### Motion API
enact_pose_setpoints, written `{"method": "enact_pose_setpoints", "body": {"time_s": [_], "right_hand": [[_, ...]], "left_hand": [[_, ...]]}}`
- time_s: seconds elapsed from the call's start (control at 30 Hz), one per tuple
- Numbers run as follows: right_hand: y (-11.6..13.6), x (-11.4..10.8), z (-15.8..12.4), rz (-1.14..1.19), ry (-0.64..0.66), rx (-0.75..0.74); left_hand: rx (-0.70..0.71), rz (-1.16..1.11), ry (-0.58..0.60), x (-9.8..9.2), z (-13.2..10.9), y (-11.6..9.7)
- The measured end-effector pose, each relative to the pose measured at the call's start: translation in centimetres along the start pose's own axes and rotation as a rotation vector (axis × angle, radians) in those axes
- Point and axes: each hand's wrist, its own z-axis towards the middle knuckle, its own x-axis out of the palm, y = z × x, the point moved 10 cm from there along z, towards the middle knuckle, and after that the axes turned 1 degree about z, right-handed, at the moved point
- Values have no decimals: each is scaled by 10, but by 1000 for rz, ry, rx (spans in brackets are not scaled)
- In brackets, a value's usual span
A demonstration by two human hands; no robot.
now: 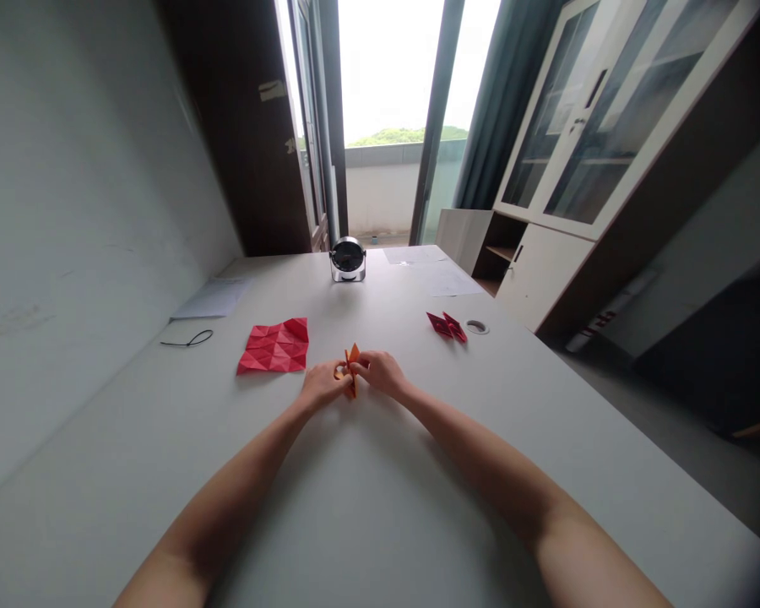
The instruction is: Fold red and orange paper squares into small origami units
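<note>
Wall [89, 253], pale and scuffed, runs along left edge of white table [367, 498]. Black cord [188, 344] lies near that left edge, looped at its right end. White sheet [212, 298] flat beyond it, toward far left corner. Next, red creased paper [275, 346], opened out nearly flat, grid of folds showing, left of the hands and well in from left edge.

Left hand [325, 382] mid-table: fingers curled, thumb and fingertips closed in a pinch on the left side of orange folded paper [355, 350]. That paper sits between the two hands, out from all visible table edges, standing on edge with a point sticking up; lower part shows under the fingers, middle mostly covered. Round black-and-silver device [348, 256] on a stand, close to far edge, beyond the hands. Right hand [383, 372] pinches the same orange paper from its right side, fingertips together on it, other fingers bent; exact finger contact too small to tell.

Further right, papers [447, 277] flat by far right corner. Two dark red folded pieces [447, 327] side by side toward right edge, pointed ends. White-rimmed ring [478, 332] just beside them, nearer right edge. Past that edge, white cabinet [538, 274], glass doors above.
</note>
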Motion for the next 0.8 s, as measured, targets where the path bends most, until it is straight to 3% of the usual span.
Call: {"method": "enact_pose_setpoints", "body": {"time_s": [0.17, 0.47, 0.8], "right_hand": [[-7, 1, 0, -52, 42, 82], [10, -9, -9, -343, 94, 165], [12, -5, -11, -408, 143, 188]], "left_hand": [[11, 23, 15, 2, -2, -6], [-18, 77, 20, -2, -10, -17], [-29, 16, 1, 1, -8, -14]]}}
